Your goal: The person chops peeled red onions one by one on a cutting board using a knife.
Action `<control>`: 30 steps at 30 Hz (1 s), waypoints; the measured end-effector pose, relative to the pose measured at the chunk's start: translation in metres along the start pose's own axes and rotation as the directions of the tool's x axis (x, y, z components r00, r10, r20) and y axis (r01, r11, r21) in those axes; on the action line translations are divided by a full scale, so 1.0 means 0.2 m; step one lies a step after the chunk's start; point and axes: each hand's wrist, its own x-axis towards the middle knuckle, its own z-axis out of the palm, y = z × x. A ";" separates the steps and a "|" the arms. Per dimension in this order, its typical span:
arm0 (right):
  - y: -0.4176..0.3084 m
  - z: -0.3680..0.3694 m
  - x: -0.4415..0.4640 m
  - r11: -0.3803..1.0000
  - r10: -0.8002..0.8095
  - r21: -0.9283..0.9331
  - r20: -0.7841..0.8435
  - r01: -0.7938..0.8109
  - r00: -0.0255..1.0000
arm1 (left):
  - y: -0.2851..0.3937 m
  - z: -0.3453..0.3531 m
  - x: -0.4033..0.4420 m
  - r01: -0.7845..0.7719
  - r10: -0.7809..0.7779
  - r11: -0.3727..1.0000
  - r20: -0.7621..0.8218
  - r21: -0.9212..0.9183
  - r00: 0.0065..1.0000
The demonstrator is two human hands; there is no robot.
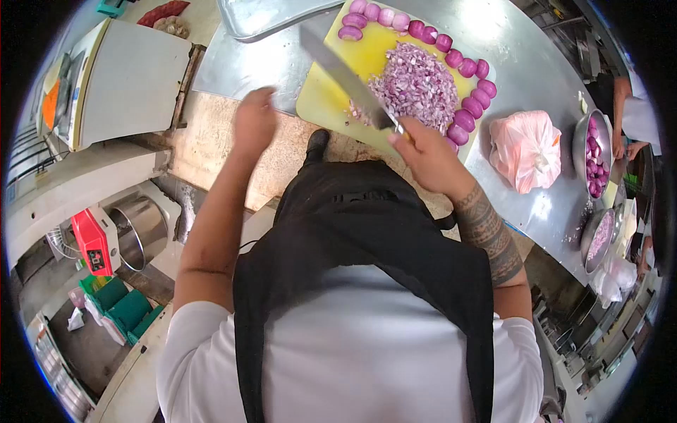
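The knife [344, 74] slants over the board [312, 104], its handle held in the right grip [429, 156], while the left grip [256, 121] is blurred near the worktop [233, 67] edge, so I cannot tell whether it is clenched or released. Beside the blade lies a heap of chopped onion [421, 81], edged at its far and right sides by peeled onions [471, 106]. Rightward, a tied bag [523, 151] stands between the board and a large bowl [580, 148] of purple onions, near a smaller bowl [587, 243] of chopped pieces; a tray [271, 21] sits beyond the board's left.
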 end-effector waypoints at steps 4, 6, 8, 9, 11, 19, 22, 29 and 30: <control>0.15 0.04 -0.09 0.999 0.023 -0.049 0.104 -0.018 0.994 | -0.66 -0.21 -0.44 0.109 -0.345 0.818 0.329 0.564 0.879; 0.18 0.00 -0.08 0.991 0.126 -0.051 0.091 -0.122 0.988 | -0.82 -0.21 -0.76 0.086 -0.553 0.761 0.575 0.643 0.604; 0.18 -0.05 -0.05 0.985 0.167 -0.063 0.065 -0.163 0.984 | -0.82 -0.22 -1.13 0.010 -0.530 0.810 0.725 0.587 0.440; 0.15 -0.08 -0.03 0.985 0.159 -0.074 0.047 -0.155 0.986 | -0.93 -0.14 -1.39 -0.028 -0.618 0.767 0.749 0.641 0.237; 0.17 -0.10 -0.02 0.986 0.118 -0.119 0.018 -0.115 0.993 | -1.31 -0.07 -1.93 -0.176 -0.590 0.794 0.807 0.583 0.010; 0.18 -0.02 -0.04 0.983 0.058 -0.176 0.006 -0.057 0.998 | -0.77 -0.24 -1.73 0.040 -0.761 0.643 0.631 0.765 0.150; 0.17 -0.04 -0.04 0.981 0.096 -0.175 0.038 -0.088 0.995 | -0.98 -0.16 -1.72 0.009 -0.743 0.663 0.657 0.748 0.127; 0.17 -0.01 -0.05 0.977 0.102 -0.192 0.032 -0.094 0.994 | -0.98 -0.49 -1.62 -0.219 -0.809 0.583 0.586 0.783 -0.057; 0.18 -0.01 -0.05 0.976 0.100 -0.195 0.032 -0.092 0.994 | -0.95 -0.53 -1.60 -0.250 -0.820 0.567 0.566 0.785 -0.081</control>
